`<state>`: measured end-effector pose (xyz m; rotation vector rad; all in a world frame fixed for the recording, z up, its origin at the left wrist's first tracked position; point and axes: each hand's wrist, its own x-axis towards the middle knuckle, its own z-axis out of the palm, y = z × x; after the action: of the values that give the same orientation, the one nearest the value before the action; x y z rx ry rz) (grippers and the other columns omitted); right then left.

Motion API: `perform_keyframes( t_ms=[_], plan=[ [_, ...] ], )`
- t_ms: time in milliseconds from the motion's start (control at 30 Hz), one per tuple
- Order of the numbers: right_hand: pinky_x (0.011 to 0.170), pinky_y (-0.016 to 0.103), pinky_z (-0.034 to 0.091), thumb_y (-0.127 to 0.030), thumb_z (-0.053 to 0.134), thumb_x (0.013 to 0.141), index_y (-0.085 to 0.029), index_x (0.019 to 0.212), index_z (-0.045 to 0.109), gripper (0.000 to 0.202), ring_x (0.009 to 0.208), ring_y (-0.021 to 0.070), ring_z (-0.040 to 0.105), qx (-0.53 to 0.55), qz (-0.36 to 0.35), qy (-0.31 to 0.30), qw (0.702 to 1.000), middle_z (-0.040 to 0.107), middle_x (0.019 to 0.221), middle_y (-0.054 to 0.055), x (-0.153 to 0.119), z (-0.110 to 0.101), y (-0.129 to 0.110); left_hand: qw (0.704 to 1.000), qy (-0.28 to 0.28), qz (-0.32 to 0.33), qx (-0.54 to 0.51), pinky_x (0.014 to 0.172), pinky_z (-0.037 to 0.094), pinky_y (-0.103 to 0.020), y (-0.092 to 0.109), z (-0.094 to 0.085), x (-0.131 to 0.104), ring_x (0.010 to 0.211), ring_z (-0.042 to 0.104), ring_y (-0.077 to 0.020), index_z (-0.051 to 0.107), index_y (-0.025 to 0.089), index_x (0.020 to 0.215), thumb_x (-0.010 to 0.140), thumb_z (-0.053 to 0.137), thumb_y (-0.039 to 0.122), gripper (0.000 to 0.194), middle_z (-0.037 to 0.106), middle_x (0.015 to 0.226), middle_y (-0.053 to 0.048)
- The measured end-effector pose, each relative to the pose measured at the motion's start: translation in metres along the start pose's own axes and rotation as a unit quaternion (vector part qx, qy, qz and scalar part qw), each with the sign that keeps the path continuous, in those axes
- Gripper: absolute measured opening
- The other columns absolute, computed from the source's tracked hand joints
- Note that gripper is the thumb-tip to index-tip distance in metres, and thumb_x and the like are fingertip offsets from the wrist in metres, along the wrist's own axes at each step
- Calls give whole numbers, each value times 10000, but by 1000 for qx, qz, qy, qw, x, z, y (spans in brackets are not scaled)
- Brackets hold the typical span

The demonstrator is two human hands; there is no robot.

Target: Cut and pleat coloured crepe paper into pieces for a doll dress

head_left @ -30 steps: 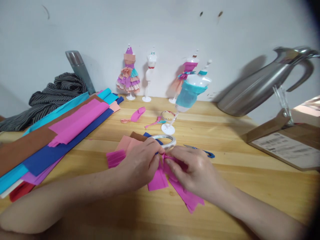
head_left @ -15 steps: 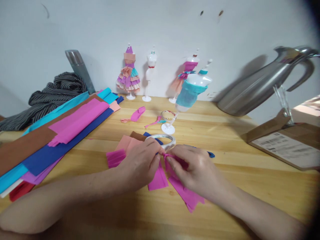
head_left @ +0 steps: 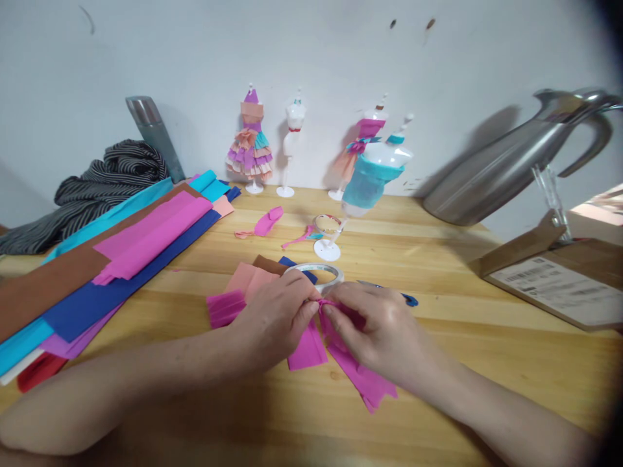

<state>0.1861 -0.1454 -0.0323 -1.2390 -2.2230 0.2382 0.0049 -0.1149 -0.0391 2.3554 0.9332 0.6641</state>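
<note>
A strip of magenta crepe paper [head_left: 363,376] hangs from the pinched fingers of my right hand [head_left: 377,318], its gathered end between them. My left hand [head_left: 280,314] pinches at the same gathered end, and the fingertips of both hands nearly touch. Under and beside my left hand lie another magenta piece [head_left: 307,350] and a peach piece [head_left: 249,280]. Just beyond my fingers is a roll of white tape [head_left: 335,275]. Scissors with a blue handle [head_left: 410,300] lie past my right hand, partly hidden by it.
Behind the tape stands a mannequin in turquoise paper [head_left: 367,185], with several dressed mannequins near the wall. Stacked coloured paper [head_left: 58,279] and a striped cloth [head_left: 111,178] lie left. A steel jug [head_left: 496,162] and cardboard box [head_left: 594,259] are right.
The fingertips of my left hand have shifted slightly at the gathered magenta end. More of the scissors shows past my right hand. Everything else looks the same.
</note>
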Motion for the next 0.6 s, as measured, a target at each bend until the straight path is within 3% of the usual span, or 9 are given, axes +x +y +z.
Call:
perform_keyframes(
  t_ms=[400, 600],
  plan=[
    [535, 253, 388, -138, 471, 866, -153, 678, 575, 215, 551, 146, 566, 7, -1, -3, 1000, 622, 605, 41, -1, 0, -1, 1000, 18, -10, 20, 637, 396, -283, 1, 1, 1, 734, 511, -148, 490, 177, 737, 894, 384, 176, 189, 561, 789, -24],
    [494, 241, 356, -160, 495, 849, -173, 650, 538, 204, 489, 122, 504, 0, -5, 13, 1000, 574, 553, 7, 1, -3, -5, 999, 23, -30, 23, 637, 384, -280, 0, 0, 2, 698, 478, -137, 447, 185, 703, 881, 377, 166, 192, 547, 762, -15]
  ],
)
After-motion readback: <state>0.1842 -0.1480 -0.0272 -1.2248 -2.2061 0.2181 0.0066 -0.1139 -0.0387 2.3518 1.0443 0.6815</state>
